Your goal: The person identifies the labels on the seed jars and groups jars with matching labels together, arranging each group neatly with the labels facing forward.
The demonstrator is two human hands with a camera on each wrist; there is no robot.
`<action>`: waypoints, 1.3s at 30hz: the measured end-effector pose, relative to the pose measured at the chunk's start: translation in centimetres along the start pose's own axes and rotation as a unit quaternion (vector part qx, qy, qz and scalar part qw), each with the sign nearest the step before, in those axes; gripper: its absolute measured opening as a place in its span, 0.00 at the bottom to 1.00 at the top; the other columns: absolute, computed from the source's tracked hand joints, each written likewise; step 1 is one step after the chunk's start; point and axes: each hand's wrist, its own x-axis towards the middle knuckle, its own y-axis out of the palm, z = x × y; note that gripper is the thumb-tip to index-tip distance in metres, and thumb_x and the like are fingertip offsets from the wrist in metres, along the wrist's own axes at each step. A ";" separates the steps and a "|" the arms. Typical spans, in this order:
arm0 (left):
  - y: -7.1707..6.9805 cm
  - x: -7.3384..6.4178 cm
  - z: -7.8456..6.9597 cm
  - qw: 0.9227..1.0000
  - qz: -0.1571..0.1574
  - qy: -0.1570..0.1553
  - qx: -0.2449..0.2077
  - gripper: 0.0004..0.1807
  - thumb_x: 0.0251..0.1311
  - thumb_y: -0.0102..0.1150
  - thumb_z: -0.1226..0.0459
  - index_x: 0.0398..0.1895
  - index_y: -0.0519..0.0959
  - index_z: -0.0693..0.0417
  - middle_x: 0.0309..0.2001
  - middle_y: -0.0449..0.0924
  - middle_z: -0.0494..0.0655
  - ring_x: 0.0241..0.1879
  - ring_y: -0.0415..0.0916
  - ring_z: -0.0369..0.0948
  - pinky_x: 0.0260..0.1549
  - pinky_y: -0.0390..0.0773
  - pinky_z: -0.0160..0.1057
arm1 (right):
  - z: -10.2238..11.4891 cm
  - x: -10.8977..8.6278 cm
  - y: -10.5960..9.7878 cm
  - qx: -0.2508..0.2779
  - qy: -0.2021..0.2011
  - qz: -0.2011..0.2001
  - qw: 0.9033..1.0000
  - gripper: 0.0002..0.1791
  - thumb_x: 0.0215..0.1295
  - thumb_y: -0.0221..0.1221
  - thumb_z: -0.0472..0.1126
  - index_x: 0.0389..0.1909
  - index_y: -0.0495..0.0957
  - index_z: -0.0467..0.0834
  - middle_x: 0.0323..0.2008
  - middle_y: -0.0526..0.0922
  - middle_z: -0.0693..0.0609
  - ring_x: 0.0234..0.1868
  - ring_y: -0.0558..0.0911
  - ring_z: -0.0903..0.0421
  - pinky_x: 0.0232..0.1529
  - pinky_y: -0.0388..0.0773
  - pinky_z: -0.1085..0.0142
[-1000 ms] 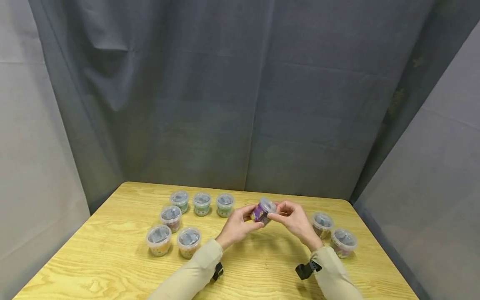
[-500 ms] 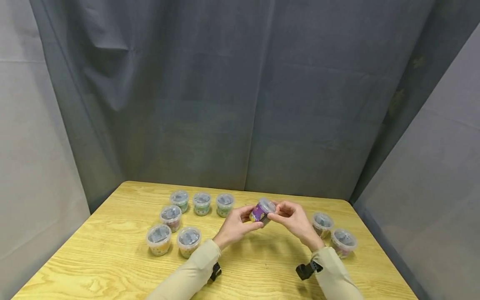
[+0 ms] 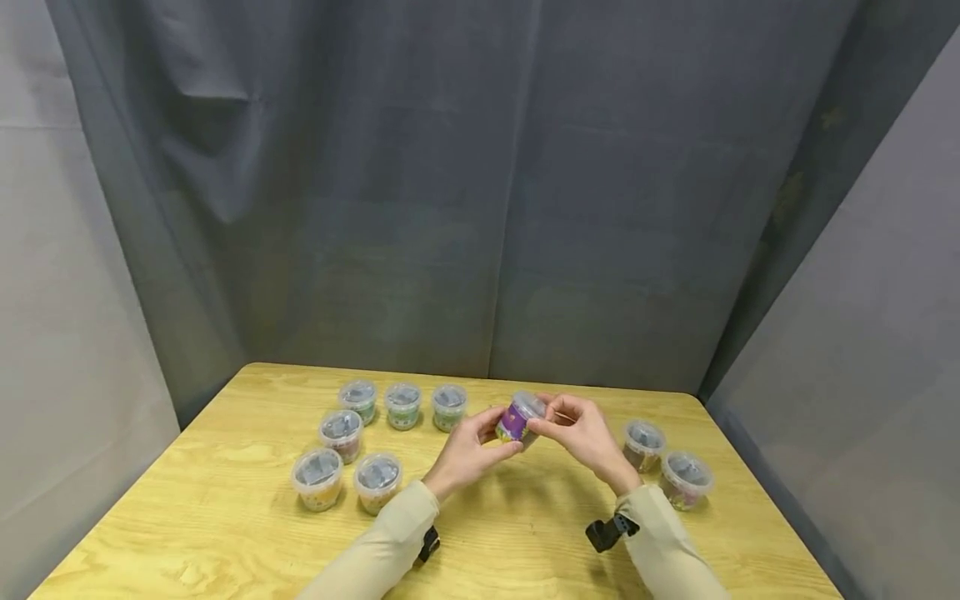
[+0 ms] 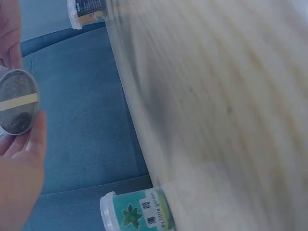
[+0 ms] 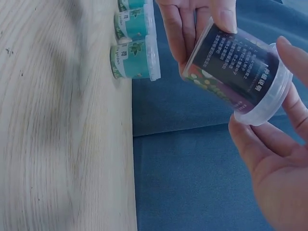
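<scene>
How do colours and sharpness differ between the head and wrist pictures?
Head view: the table looks warm yellow, shadows soft; print on the purple cup is too small to read. Left wrist view: cooler, washed out, table grain smeared. Right wrist view: also bluish, but lettering on that cup is clearer.

My left sleeve [image 3: 378, 542] and right sleeve [image 3: 666, 546]: pale beige, lightly creased, ending just behind my bare left grip [image 3: 467, 454] and right grip [image 3: 587, 437]. Black blocky right wrist unit [image 3: 603, 532]; left wrist unit [image 3: 430, 544] also black, partly hidden.
</scene>
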 end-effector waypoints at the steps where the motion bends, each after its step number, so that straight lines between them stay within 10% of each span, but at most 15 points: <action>1: 0.0 0.0 -0.1 1.000 -0.002 0.001 0.001 0.35 0.57 0.70 0.58 0.67 0.70 0.56 0.62 0.76 0.55 0.59 0.77 0.48 0.60 0.76 0.44 | 0.1 0.1 0.0 0.003 0.000 0.001 1.000 0.18 0.58 0.70 0.43 0.28 0.71 0.37 0.62 0.77 0.40 0.62 0.77 0.42 0.57 0.79 0.56; 27: -0.7 0.2 -0.7 0.998 -0.052 0.012 0.026 0.31 0.55 0.71 0.63 0.63 0.74 0.55 0.55 0.81 0.55 0.54 0.80 0.51 0.57 0.78 0.50 | 0.7 0.4 1.3 -0.029 0.015 -0.043 0.999 0.22 0.55 0.70 0.55 0.29 0.74 0.42 0.58 0.81 0.46 0.58 0.81 0.47 0.53 0.81 0.54; 39: -1.4 0.3 -1.4 0.999 -0.029 0.028 0.033 0.30 0.58 0.69 0.57 0.64 0.73 0.52 0.56 0.80 0.50 0.54 0.80 0.45 0.58 0.78 0.45 | 4.1 -0.4 0.9 0.007 -0.001 -0.022 1.000 0.15 0.61 0.67 0.39 0.30 0.73 0.33 0.62 0.75 0.36 0.61 0.77 0.40 0.58 0.78 0.49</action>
